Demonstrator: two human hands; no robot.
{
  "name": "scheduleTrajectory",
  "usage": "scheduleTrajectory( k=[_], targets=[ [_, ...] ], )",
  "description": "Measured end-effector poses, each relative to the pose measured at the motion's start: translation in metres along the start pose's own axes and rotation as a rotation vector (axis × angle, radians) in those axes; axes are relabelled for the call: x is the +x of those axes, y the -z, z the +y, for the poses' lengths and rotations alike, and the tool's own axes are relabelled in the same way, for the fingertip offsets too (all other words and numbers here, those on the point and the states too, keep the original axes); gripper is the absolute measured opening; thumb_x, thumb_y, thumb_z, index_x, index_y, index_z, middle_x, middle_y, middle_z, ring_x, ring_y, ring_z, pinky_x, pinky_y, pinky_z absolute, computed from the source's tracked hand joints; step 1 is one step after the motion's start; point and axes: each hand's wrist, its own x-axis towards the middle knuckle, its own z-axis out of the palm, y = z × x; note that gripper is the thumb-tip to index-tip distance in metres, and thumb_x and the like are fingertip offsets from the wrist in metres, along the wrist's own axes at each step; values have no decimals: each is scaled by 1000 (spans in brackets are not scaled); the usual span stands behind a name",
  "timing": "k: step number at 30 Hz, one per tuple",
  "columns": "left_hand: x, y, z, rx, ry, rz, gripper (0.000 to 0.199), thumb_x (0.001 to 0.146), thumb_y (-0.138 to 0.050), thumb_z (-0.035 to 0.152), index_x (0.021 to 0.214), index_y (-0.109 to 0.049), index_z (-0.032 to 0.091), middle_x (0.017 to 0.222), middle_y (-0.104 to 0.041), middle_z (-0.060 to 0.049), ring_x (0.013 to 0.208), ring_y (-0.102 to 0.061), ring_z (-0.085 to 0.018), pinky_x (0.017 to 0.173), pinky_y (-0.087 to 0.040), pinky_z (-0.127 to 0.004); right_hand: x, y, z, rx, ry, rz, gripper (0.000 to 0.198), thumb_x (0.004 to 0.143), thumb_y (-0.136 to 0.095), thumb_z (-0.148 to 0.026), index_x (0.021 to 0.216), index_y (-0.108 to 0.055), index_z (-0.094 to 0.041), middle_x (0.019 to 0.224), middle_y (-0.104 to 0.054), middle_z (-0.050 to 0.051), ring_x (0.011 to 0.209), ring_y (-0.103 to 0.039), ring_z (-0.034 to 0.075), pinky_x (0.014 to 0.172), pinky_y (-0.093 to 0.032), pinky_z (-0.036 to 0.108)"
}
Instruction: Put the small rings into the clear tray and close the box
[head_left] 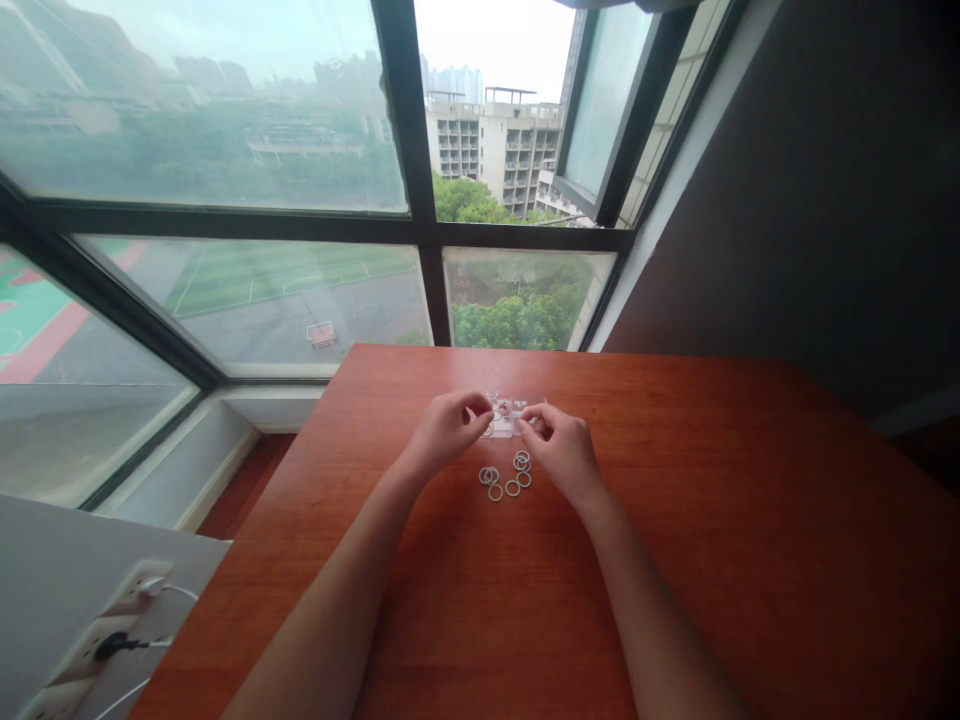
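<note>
My left hand (448,428) and my right hand (562,448) meet over the far middle of a reddish wooden table (712,520). Both pinch the sides of a small clear plastic piece (507,416) with pink marks, held just above the tabletop. What exactly the piece is stays too small to tell. Several small silver metal rings (507,476) lie loose on the table just in front of the hands, between my wrists.
A large window with dark frames (424,230) rises behind the table's far edge. A dark wall (825,200) stands at the right. At the lower left, a white power strip (97,640) with plugged cables lies on a grey ledge.
</note>
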Motion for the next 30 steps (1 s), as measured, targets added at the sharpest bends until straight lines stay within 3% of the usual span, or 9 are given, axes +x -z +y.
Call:
scheduleTrajectory(
  k=[6, 14, 21, 27, 30],
  targets=[
    [1, 11, -11, 90, 64, 62, 16, 80, -58, 28, 75, -67, 16, 72, -68, -3, 58, -56, -11, 53, -40, -21, 0, 0, 0, -6, -1, -12, 16, 80, -56, -33, 79, -67, -20, 54, -54, -4, 52, -50, 11, 56, -36, 21],
    [-1, 7, -17, 143, 32, 71, 15, 79, -57, 26, 81, -69, 17, 77, -69, -4, 64, -57, -13, 58, -42, -22, -1, -2, 0, -33, -11, -51, 15, 81, -56, -29, 80, -68, -21, 56, -57, -3, 54, -52, 12, 57, -36, 21],
    [-1, 10, -19, 150, 42, 70, 16, 80, -56, 27, 81, -68, 17, 77, -69, -3, 63, -57, -13, 57, -42, -21, -4, 2, -5, -98, 3, -254, 14, 79, -56, -23, 80, -70, -22, 61, -63, -2, 57, -54, 12, 57, -36, 21],
    [0, 10, -17, 157, 31, 68, 14, 80, -56, 24, 81, -68, 17, 78, -69, -3, 63, -57, -12, 57, -41, -21, -14, 5, -14, -165, 97, -531, 13, 77, -59, -22, 72, -70, -23, 69, -68, -1, 61, -57, 11, 55, -32, 21],
    [0, 10, -17, 158, 24, 66, 13, 79, -56, 22, 81, -68, 17, 79, -69, -2, 64, -57, -12, 57, -41, -21, -17, 3, -19, -277, 136, -563, 11, 76, -60, -23, 71, -71, -25, 70, -69, 0, 63, -59, 13, 53, -29, 23]
  ],
)
